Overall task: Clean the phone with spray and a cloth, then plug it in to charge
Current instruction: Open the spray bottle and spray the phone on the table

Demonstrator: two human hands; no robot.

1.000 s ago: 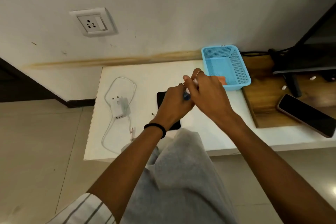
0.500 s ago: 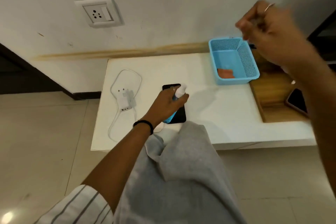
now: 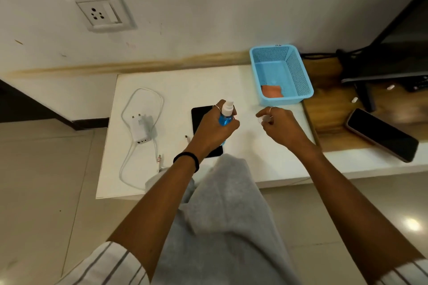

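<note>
Head view first — what's the left hand (image 3: 214,131) doing?

— It grips a spray bottle (image 3: 225,115), fingers curled round the blue body, white nozzle sticking up uncapped. The bottle is held upright, just above the phone (image 3: 199,118).

— And the phone?

— Flat on the white table (image 3: 176,81), dark screen up, near the front edge. The left hand and wrist cover its right part. A black band sits on that wrist.

— Right hand (image 3: 281,126)?

— Low over the table, right of the bottle, apart from it. Its thumb and fingers pinch a small clear cap (image 3: 266,118). I cannot tell whether the cap touches the table.

— Where's the cloth (image 3: 272,90)?

— An orange one lies in the blue basket (image 3: 301,76) at the table's back right corner, at the basket's near end.

— Charging gear?

— A white charger (image 3: 140,128) lies on the left part of the table, prongs pointing toward the wall, with its white cable (image 3: 141,95) looped around it. The cable's free end lies near the front edge, left of the phone. A wall socket (image 3: 100,12) is up on the wall, above and left of the table.

— Anything else?

— A second phone (image 3: 382,134) rests on the wooden surface (image 3: 328,109) to the right, screen dark, overhanging its front edge. A monitor stand and black cables sit behind it. Grey trousers fill the bottom middle.
</note>
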